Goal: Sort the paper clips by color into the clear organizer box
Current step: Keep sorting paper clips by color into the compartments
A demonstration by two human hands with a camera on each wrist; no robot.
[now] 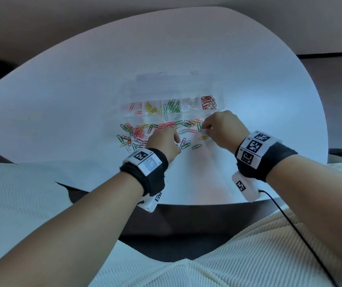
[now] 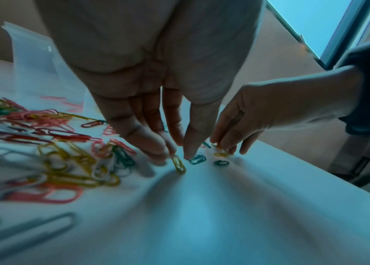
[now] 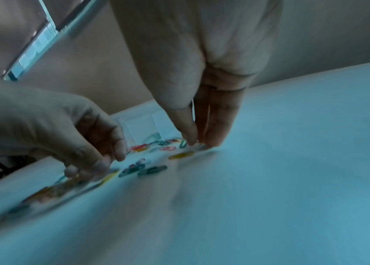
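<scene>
The left hand (image 2: 156,114) pinches a yellow clip (image 2: 178,164) off the white table (image 1: 83,100); the right hand's (image 1: 221,129) grip is unclear amid loose paper clips (image 1: 141,131), just before the clear organizer box (image 1: 218,94).

Motion blur smears the right hand (image 3: 204,114) fingertips, hiding whether its grip holds a clip.

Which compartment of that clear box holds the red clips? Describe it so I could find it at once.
On the white table, the clear organizer box lies beyond the loose pile of paper clips. Follow its filled row of compartments to the end above the right hand: the red clips sit there. Its neighbour looks colourless; pink, yellow and green lie further along.
</scene>
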